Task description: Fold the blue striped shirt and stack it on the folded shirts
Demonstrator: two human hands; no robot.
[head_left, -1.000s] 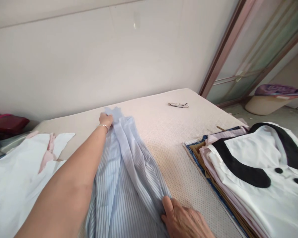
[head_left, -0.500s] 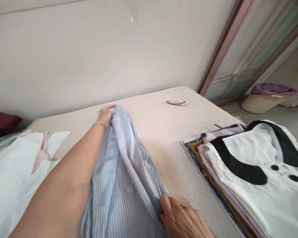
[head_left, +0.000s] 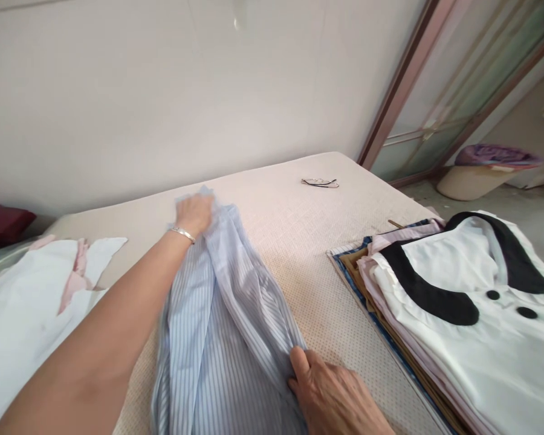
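Observation:
A pale blue striped shirt [head_left: 222, 326] lies lengthwise on the beige mattress [head_left: 294, 241], bunched in long folds. My left hand [head_left: 193, 214], with a thin bracelet on the wrist, reaches far forward and grips the shirt's far end. At the lower edge of the view, my right hand [head_left: 333, 396] pinches the shirt's right edge against the mattress. The cloth is stretched between the two hands.
A stack of folded clothes [head_left: 462, 326] topped by a white garment with a black collar and buttons lies at the right. White and pink cloth [head_left: 31, 302] lies at the left. Eyeglasses [head_left: 320, 182] rest near the far edge by the wall. A glass door stands at the right.
My left hand has shifted slightly right and nearer at the shirt's far end, tightening its grip on the cloth. The right hand has stayed on the near edge.

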